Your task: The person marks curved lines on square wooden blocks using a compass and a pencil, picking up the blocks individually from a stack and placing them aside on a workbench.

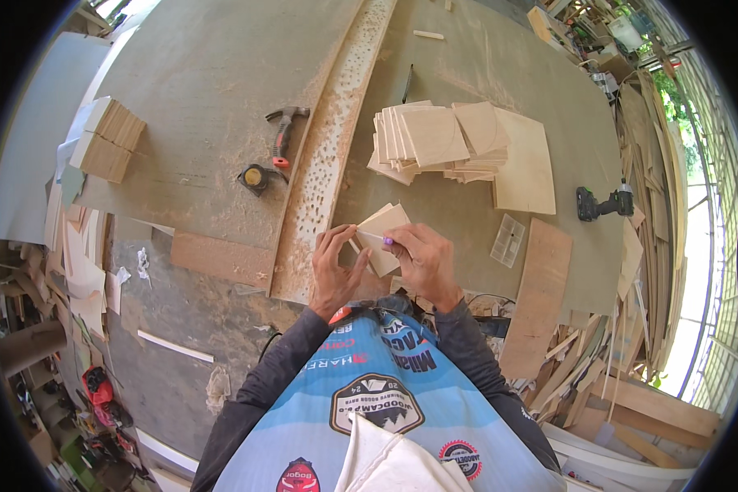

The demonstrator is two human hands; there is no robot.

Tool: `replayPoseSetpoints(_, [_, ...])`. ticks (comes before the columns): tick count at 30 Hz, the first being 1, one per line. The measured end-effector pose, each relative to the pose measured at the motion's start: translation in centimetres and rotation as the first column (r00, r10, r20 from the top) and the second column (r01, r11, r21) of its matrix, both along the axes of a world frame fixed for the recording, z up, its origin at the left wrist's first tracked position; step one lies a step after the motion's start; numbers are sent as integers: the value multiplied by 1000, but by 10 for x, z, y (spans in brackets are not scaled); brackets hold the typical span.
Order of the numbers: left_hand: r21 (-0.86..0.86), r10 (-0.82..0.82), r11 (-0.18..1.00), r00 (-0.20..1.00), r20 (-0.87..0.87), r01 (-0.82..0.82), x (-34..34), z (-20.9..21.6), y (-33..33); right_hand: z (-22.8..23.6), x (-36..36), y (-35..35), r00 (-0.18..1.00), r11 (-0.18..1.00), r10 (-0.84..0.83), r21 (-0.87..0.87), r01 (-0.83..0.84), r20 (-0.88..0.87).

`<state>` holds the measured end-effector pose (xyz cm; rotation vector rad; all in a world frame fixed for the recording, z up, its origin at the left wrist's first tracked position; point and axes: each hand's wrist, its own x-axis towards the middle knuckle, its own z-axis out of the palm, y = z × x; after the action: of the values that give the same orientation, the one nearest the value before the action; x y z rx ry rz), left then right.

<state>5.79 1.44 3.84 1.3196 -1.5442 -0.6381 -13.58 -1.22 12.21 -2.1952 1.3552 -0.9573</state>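
Close in front of my body, my left hand (336, 266) grips small square plywood pieces (380, 225) by their left edge, its thumb near the lower side. My right hand (426, 261) is closed in a pinch at the right side of these pieces. A small purple thing (388, 241) pokes out from its fingertips against the wood; most of it is hidden, so its kind cannot be told. Just beyond my hands lies a fanned stack of similar plywood squares (435, 138), partly on a larger pale board (525, 164).
A claw hammer (283, 135) and a tape measure (254, 178) lie left of a hole-marked plank (336, 139). Stacked wood blocks (109, 139) stand far left. At right are a cordless drill (605, 203), a clear plastic case (508, 240) and a brown board (537, 295).
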Motion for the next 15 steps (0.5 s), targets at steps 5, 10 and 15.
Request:
replayPoseSetpoints(5, [24, -2, 1000, 999, 47, 1, 1, 2, -1, 16, -11, -26, 996, 996, 82, 37, -83, 48])
replayPoseSetpoints(10, [89, -6, 996, 999, 40, 2, 0, 5, 3, 48, -26, -30, 950, 991, -122, 91, 100, 287])
replayPoseSetpoints(15, [95, -168, 984, 959, 229, 150, -9, 33, 0, 24, -62, 4, 694, 883, -467, 243, 402, 548])
